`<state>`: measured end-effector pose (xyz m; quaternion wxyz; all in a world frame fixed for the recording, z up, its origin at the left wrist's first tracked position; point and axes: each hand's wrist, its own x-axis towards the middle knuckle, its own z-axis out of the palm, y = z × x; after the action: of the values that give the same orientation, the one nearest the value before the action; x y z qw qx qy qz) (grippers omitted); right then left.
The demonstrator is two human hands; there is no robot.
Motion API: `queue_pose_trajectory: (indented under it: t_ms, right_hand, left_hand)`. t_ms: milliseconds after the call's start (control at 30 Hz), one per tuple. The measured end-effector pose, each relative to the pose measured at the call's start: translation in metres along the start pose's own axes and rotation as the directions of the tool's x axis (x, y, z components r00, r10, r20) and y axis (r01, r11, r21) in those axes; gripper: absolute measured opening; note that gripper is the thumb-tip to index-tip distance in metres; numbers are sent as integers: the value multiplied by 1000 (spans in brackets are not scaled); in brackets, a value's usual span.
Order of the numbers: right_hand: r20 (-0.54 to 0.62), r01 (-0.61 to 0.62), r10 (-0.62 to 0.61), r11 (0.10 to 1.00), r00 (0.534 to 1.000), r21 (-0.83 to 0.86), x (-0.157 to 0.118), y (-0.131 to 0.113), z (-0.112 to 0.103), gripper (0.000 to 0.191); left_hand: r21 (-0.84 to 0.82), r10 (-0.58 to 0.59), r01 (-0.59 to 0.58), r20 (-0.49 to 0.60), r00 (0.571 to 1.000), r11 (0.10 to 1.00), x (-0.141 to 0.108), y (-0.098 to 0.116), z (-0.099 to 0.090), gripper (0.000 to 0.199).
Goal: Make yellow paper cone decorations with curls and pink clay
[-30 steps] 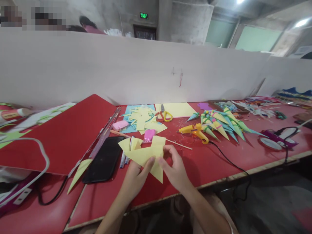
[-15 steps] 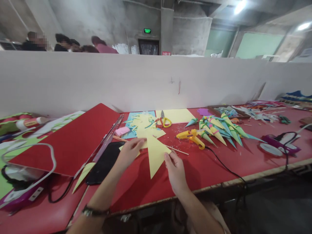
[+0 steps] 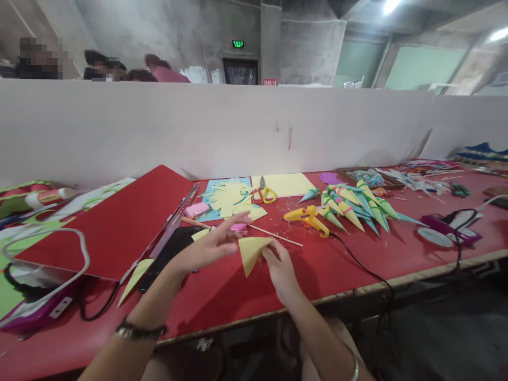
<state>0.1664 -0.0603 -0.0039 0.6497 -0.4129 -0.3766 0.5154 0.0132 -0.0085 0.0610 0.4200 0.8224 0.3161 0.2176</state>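
A pale yellow paper triangle (image 3: 251,255) hangs above the red table, its point down and its upper edge bent over. Its right corner is pinched in my right hand (image 3: 280,266), the fingertips partly hidden behind the paper. My left hand (image 3: 210,246) is open at the paper's left, fingers stretched toward it and apart from it. Behind my hands lie a thin wooden stick (image 3: 278,236) and a pink packet (image 3: 239,227). A black phone (image 3: 169,251) lies partly under my left arm.
A yellow glue gun (image 3: 307,217) and a pile of paper cones (image 3: 353,207) lie to the right. Scissors (image 3: 269,195) rest by yellow paper scraps (image 3: 228,198). At left are a red board (image 3: 130,222) and a purple power strip (image 3: 43,312). A white partition (image 3: 198,127) stands behind.
My left hand has come away from the paper and its fingers have spread. The paper, flat and facing me before, is now tilted and bent in my right hand.
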Motion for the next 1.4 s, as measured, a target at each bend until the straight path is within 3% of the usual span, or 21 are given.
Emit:
queue_pose_trajectory:
  t_ms: [67, 133, 300, 400, 533, 700, 933, 1067, 1200, 1400]
  right_hand:
    - [45, -24, 23, 999, 999, 21, -1, 2, 3, 8]
    - [105, -50, 46, 998, 993, 36, -2, 4, 5, 6]
    - [177, -55, 52, 998, 983, 8, -2, 12, 4, 5]
    - [173, -46, 44, 999, 984, 7, -1, 14, 2, 13]
    - [210, -32, 33, 999, 977, -8, 0, 12, 3, 7]
    - [348, 62, -39, 997, 937, -55, -6, 10, 2, 7]
    - [439, 170, -53, 957, 897, -234, -19, 6, 2, 18]
    - [463, 177, -44, 952, 885, -248, -22, 3, 2, 25]
    - [471, 151, -7, 952, 882, -267, -24, -4, 2, 23]
    - [485, 133, 49, 933, 873, -334, -27, -8, 1, 23]
  left_hand:
    - [-34, 79, -79, 3, 997, 996, -16, 10, 15, 70]
    - [7, 81, -81, -79, 994, 997, -22, 12, 27, 70]
    - [101, 154, -139, -162, 975, 985, -19, -2, 43, 71]
    - [143, 170, -145, -180, 969, 979, -18, -8, 47, 69]
    - [163, 195, -167, -172, 966, 972, -17, -11, 49, 51]
    - [187, 202, -177, -125, 971, 966, -23, -12, 51, 75]
    - [232, 223, -196, -95, 970, 953, -36, -14, 54, 65]
    - [264, 344, -297, -153, 927, 918, -41, -12, 55, 72]
    - [263, 475, -411, -269, 838, 873, -47, -7, 58, 55]
    - [255, 485, -421, -299, 822, 871, -53, -1, 58, 44]
